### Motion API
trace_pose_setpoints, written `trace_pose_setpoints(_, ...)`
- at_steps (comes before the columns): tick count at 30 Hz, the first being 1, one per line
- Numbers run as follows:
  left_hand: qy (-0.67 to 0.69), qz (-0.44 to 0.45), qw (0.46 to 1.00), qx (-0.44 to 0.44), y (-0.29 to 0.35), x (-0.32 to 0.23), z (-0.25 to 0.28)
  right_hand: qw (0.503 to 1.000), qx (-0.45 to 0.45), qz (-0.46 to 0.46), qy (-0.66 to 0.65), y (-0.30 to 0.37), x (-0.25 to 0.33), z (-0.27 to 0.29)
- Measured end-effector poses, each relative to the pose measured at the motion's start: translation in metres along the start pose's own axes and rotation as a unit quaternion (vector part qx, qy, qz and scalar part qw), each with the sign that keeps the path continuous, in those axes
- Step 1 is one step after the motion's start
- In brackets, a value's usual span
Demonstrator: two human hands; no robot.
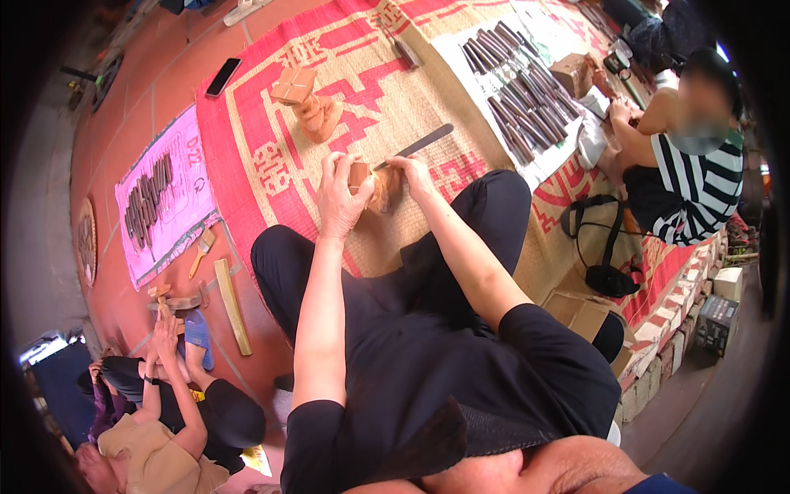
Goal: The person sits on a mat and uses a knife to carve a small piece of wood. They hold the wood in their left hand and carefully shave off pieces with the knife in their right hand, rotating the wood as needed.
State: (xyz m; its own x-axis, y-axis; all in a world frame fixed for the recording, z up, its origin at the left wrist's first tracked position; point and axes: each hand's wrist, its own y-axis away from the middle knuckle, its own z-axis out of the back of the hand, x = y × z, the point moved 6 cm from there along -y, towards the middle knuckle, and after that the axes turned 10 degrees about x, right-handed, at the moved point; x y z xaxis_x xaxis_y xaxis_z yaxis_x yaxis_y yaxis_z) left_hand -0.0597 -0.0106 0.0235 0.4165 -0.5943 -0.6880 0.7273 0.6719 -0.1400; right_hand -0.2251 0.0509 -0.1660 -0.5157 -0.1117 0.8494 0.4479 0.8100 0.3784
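My left hand (337, 193) is closed around a small wooden carving (380, 196), pale brown with a squared block at its top, held just above the mat between my knees. In my right hand (410, 174) is a long, dark, flat tool (426, 141) with a rounded far end. Its near tip lies against or very close to the carving; the exact contact is too small to tell. Beyond my hands stands a second wooden carving (321, 118), a rounded figure topped by a block scored with lines.
Many dark-handled tools (527, 95) lie on a white cloth at right, beside a person in stripes (699, 173). At left are a pink cloth (179, 188) with tools, a phone (223, 76), a brush (202, 252), a wooden strip (233, 306) and another person (156, 445).
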Motion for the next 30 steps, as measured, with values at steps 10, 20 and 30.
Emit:
trace_pose_setpoints(10, 0.0, 0.003, 1.0, 0.017, 0.0, 0.002, 0.003, 0.997, -0.025, -0.031, -0.063, 0.01, 0.012, -0.004)
trace_pose_setpoints(20, 0.004, 0.01, 1.0, 0.028, -0.005, 0.0, -0.004, 0.999, -0.037, 0.029, -0.005, 0.011, 0.019, 0.001)
trace_pose_setpoints(30, -0.013, 0.013, 1.0, 0.017, -0.004, 0.003, -0.005, 0.993, -0.073, 0.002, -0.091, 0.021, 0.026, 0.0)
